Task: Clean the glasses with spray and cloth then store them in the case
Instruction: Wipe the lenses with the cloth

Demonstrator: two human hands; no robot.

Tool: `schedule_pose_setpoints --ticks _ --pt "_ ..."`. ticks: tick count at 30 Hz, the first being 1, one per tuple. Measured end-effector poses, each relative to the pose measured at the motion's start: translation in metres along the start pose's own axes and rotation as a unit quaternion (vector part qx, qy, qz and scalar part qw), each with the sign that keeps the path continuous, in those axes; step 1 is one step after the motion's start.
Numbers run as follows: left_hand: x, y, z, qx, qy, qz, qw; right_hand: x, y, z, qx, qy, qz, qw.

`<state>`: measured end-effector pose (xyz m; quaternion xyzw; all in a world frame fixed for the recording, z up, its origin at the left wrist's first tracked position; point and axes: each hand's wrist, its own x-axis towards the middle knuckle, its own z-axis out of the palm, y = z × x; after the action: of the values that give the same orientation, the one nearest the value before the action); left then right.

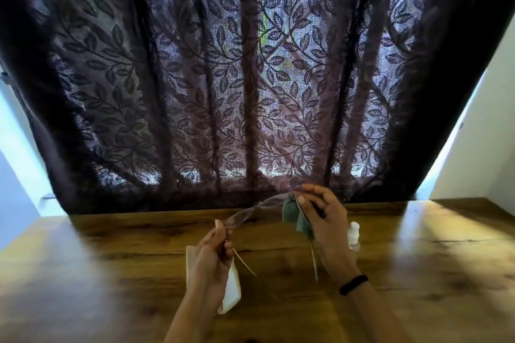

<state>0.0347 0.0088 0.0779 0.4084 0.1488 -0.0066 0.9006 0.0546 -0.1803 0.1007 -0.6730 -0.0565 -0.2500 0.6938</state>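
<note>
My left hand (214, 245) pinched the glasses (250, 209); my right hand (317, 217) squeezed the cloth (292, 217) on one lens; hard rubbing might bend them.

The curtain (250, 78) at twelve o'clock is dark purple-brown with a woven pattern of leaves on winding stems. The surface (111, 273) is warm brown with dark wood grain. The cloth (295, 217) is dull grey-green. The glasses (250, 210) have clear frames. The case (231, 292) at six o'clock is cream-white, the spray bottle (354, 234) at four o'clock whitish, the wristband (353, 284) black.
</note>
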Motion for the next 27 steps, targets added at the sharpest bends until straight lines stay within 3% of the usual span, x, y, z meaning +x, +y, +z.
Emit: schedule_pose_setpoints --ticks 9,19,27 --pt "0.002 -0.002 0.003 -0.028 0.005 -0.021 0.999 0.001 -0.002 -0.002 -0.012 -0.035 0.014 0.999" --pt "-0.001 0.001 0.01 -0.15 0.028 -0.035 0.988 -0.019 0.019 -0.002 0.057 0.039 0.116 0.991" --pt "-0.002 0.001 0.007 -0.15 0.026 -0.004 0.988 -0.042 0.031 -0.001 0.092 0.065 0.176 0.978"
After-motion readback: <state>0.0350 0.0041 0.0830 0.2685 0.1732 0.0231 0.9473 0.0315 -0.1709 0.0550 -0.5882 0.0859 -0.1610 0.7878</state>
